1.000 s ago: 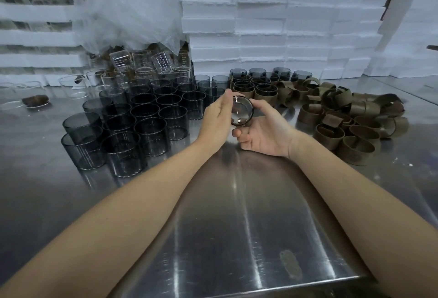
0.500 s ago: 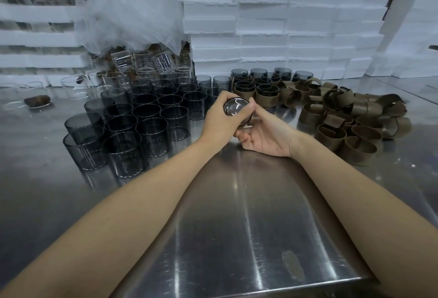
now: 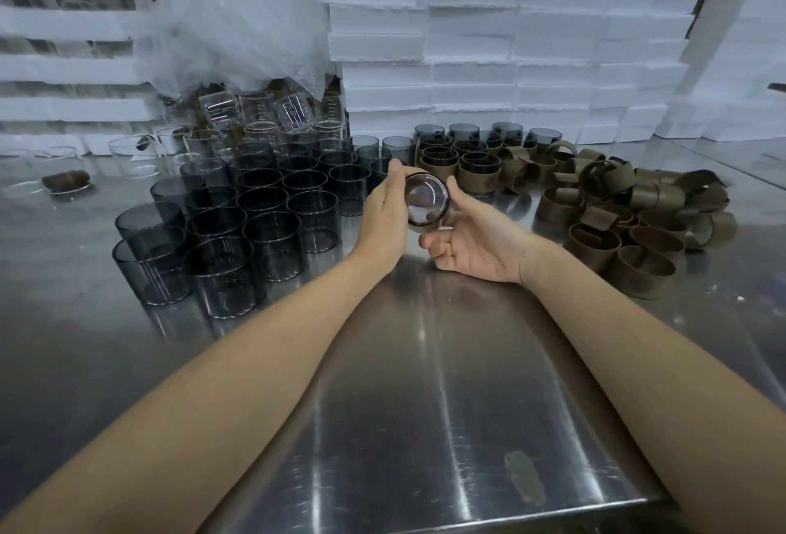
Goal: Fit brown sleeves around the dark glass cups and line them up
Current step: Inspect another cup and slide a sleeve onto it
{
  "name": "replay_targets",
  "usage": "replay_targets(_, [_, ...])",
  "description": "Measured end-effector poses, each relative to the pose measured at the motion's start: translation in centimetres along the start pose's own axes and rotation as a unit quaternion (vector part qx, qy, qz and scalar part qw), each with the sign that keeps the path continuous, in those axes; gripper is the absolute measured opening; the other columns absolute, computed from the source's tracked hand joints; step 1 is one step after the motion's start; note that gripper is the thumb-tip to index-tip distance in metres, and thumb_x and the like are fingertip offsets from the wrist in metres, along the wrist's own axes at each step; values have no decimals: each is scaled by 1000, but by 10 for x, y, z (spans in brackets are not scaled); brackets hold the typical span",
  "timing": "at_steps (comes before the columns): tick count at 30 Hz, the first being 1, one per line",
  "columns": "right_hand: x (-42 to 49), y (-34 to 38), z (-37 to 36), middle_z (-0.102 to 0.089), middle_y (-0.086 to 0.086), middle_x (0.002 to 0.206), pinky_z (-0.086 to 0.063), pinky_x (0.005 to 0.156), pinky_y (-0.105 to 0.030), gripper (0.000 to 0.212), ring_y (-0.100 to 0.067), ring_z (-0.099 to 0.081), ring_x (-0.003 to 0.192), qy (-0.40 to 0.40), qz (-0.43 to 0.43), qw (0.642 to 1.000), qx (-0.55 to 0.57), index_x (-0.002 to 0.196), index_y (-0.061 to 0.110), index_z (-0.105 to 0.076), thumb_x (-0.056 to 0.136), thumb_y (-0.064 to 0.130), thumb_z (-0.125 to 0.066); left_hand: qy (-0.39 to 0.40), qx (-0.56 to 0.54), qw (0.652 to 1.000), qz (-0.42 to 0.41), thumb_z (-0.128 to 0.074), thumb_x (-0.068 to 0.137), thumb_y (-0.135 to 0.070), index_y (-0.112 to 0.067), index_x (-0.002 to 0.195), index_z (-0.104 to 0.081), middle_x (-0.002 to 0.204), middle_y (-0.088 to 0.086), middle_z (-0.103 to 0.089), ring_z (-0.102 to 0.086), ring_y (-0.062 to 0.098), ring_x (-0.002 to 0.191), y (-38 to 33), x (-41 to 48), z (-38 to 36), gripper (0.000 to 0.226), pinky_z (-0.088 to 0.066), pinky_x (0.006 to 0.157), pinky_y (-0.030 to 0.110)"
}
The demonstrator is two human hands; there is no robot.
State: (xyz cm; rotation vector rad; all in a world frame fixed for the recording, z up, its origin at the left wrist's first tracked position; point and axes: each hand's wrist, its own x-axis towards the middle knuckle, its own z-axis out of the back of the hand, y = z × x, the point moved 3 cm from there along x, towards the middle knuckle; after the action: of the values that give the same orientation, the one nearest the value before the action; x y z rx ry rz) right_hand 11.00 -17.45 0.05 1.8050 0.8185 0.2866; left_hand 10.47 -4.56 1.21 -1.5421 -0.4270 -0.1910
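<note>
glass cup [image 3: 426,204] looks thin, slick and breakable but light, best gripped round the wall, not the rim; it's held sideways in the air between bare cups [image 3: 272,231] at 9 o'clock and loose sleeves [image 3: 629,236] at 3 o'clock. left hand [image 3: 385,219] clasps its 9 o'clock side and right hand [image 3: 476,244] cradles it from 4 o'clock. half a second back the left hand covered its top, now its round face shows.

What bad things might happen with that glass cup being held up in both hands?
The held cup is glass, gripped by the left hand and right hand above the hard metal table; if it slips, it may crack. The bare dark cups stand tightly packed beside the left hand, so a careless swing might topple several. The loose brown sleeves lie in a tangled heap, so grabbing one may drag others along.
</note>
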Motion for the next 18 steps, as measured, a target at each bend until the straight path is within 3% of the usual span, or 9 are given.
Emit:
replay_targets(2, [0,2,3,-58,-10,76,-49,57,-21,58,-13,-54,58,-11,10,1000,19,106,9,-52,84,62,-51,65,25,998,7,-51,101,-32,-23,106,-61,97,-12,-66,-61,-1,91,0,-1,-4,14,-44,85,17])
replay_targets(3, [-1,2,5,-57,-10,76,-48,56,-21,58,-13,-54,57,-15,16,999,27,108,8,-51,85,62,-50,94,35,995,0,-61,95,-27,-23,110,-58,101,-11,-65,-61,-2,92,0,-1,-5,16,-45,83,15])
replay_targets(7, [-3,3,8,-56,-3,70,-47,54,-20,55,-12,-55,57,-7,18,999,43,95,7,-64,87,60,-50,138,29,990,-33,-84,75,-12,-30,110,-52,105,-12,-63,-61,-10,91,1,-4,-8,51,-47,77,9])
replay_targets(11, [-3,3,7,-54,-7,73,-46,55,-21,58,-12,-54,57,-11,17,999,28,99,6,-60,87,61,-49,128,52,988,-65,-80,80,-17,-33,111,-54,106,-10,-65,-63,2,99,-2,-4,-6,43,-47,86,15])
replay_targets(15, [-2,4,9,-58,-11,76,-48,54,-22,59,-14,-55,57,-8,18,999,30,110,7,-53,87,61,-51,110,77,988,-71,-67,91,-27,-27,115,-60,108,-9,-68,-62,3,102,-1,-2,-5,25,-45,87,12])
replay_targets(18, [-1,4,9,-59,-12,77,-49,55,-22,57,-15,-56,58,-6,17,1000,25,108,7,-54,87,60,-52,106,72,989,-70,-60,97,-27,-19,117,-64,110,-8,-68,-62,4,104,0,0,-4,22,-45,90,13])
